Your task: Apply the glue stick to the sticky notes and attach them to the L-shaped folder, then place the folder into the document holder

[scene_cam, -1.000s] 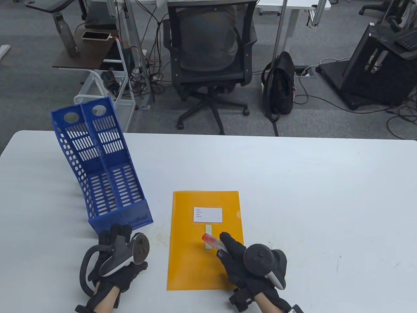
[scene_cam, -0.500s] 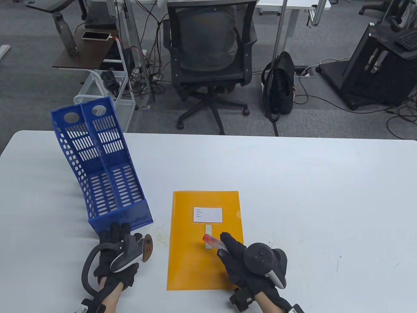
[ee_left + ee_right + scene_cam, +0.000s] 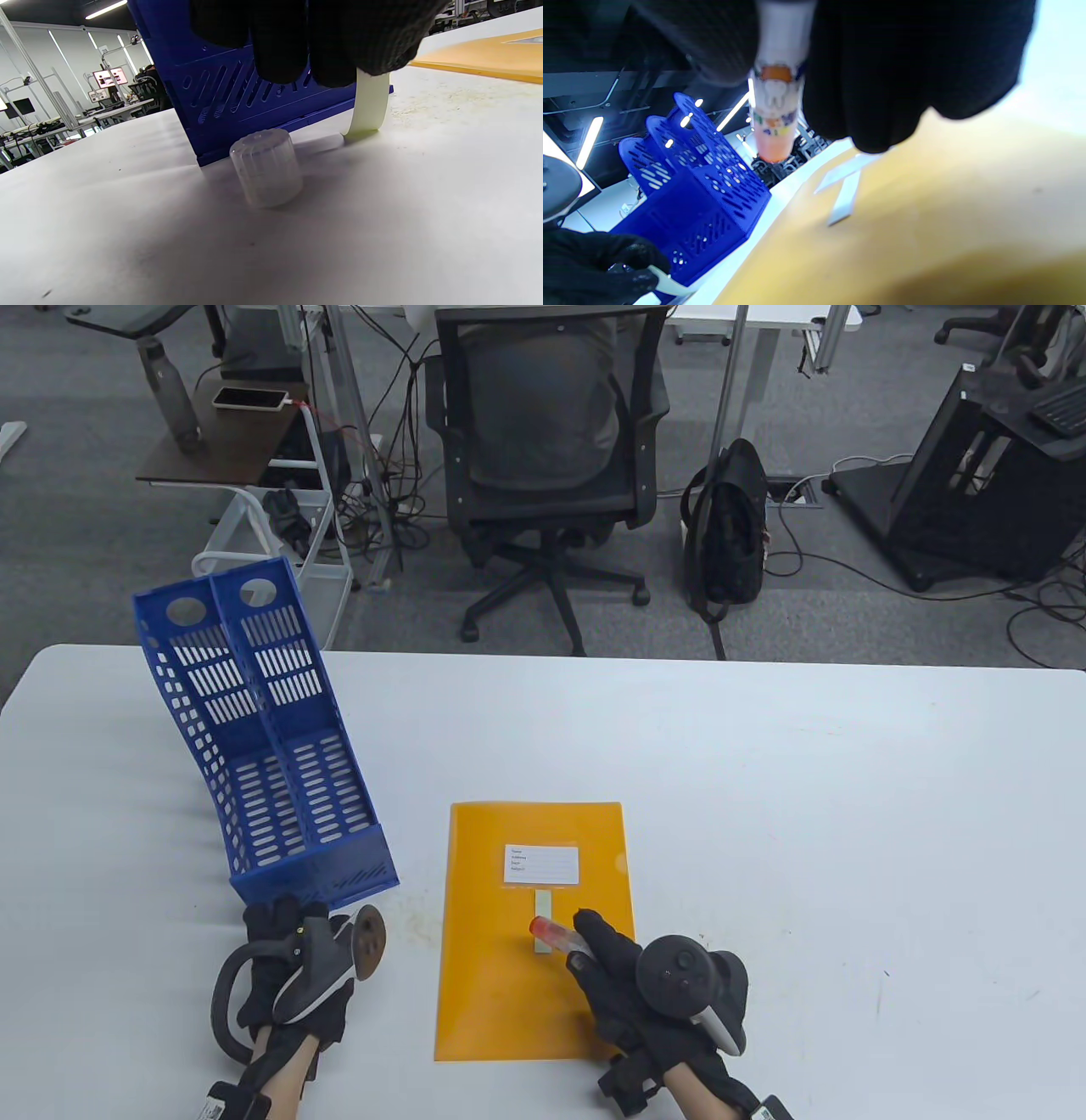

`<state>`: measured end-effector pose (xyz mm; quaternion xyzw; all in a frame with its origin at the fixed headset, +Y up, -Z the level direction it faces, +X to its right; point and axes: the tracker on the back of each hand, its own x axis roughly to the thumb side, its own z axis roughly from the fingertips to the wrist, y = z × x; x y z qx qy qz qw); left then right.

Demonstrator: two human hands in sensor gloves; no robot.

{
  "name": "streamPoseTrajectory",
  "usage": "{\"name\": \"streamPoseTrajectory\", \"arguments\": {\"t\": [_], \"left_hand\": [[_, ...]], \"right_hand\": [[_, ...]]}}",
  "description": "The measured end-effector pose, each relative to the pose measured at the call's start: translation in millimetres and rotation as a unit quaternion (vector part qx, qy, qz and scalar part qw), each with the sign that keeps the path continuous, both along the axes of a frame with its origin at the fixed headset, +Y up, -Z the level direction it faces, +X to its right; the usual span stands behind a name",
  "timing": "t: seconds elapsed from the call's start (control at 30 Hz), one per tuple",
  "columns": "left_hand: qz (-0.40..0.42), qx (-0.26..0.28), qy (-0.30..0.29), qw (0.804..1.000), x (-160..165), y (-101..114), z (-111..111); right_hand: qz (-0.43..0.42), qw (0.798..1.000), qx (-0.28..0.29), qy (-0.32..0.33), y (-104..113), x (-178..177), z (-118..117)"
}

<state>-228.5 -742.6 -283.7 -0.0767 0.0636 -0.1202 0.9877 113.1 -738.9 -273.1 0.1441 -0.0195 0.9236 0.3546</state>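
An orange L-shaped folder (image 3: 509,984) lies flat near the table's front edge, with a white label (image 3: 541,864) and one pale sticky note (image 3: 542,899) stuck below it. My right hand (image 3: 585,942) grips an uncapped glue stick (image 3: 550,931) over that note, red tip pointing up-left. The right wrist view shows the stick (image 3: 775,114) above the folder (image 3: 925,212). My left hand (image 3: 284,918) sits in front of the blue document holder (image 3: 271,763). It pinches a second pale sticky note (image 3: 371,106), whose curled end touches the table. The clear glue cap (image 3: 266,167) stands beside it.
The blue holder has two slots, leans back and stands at the table's left (image 3: 220,84). The white table (image 3: 806,814) stretches bare to the right and behind the folder. An office chair (image 3: 543,432) and a black backpack (image 3: 725,526) stand on the floor beyond the far edge.
My left hand has shifted a little left and toward the blue holder, and its tracker has turned. The right hand and the glue stick have stayed in place.
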Motion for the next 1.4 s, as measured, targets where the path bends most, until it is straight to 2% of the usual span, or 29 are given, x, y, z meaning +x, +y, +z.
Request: {"name": "streamPoseTrajectory", "arguments": {"t": [0.4, 0.53, 0.63, 0.73, 0.8, 0.9, 0.97, 1.0, 1.07, 1.13, 1.4], "left_hand": [[0.006, 0.009, -0.004, 1.0, 2.3, 0.5, -3.9], [0.035, 0.029, -0.013, 0.999, 7.2, 13.6, -1.8], [0.078, 0.035, -0.027, 0.996, 21.2, 24.3, -0.5], [0.094, 0.058, -0.055, 0.992, 49.6, 33.1, -0.1], [0.122, 0.056, -0.074, 0.988, 70.7, 35.0, -0.4], [0.187, 0.027, -0.12, 0.975, 109.7, 32.9, -0.9], [0.238, -0.023, -0.147, 0.96, 127.9, 26.0, -3.3], [0.268, -0.07, -0.164, 0.947, 137.0, 19.7, -4.9], [0.306, -0.125, -0.185, 0.926, 146.1, 9.7, -5.9], [0.328, -0.156, -0.196, 0.911, 150.2, 0.4, -4.9], [0.253, -0.149, -0.139, 0.946, 142.4, -19.6, -1.6]], "right_hand": [[-0.002, 1.0, 0.0, 0.0, 0.6, 2.3, -2.2], [-0.004, 1.0, 0.002, -0.003, 0.7, 3.0, -2.7], [-0.005, 1.0, 0.017, -0.018, 2.8, 5.9, -3.3], [-0.005, 0.999, 0.027, -0.035, 5.2, 12.0, -4.1], [-0.002, 0.998, 0.032, -0.046, 6.3, 16.7, -4.4], [0.016, 0.997, 0.049, -0.064, 9.4, 23.7, -4.9], [0.03, 0.995, 0.059, -0.072, 11.9, 26.7, -4.7], [0.04, 0.995, 0.062, -0.075, 13.2, 28.1, -4.4], [0.05, 0.994, 0.067, -0.076, 15.5, 29.3, -3.5], [0.06, 0.992, 0.078, -0.075, 19.4, 28.7, -2.0], [0.132, 0.98, 0.145, -0.043, 24.1, 1.5, 12.3]]}}
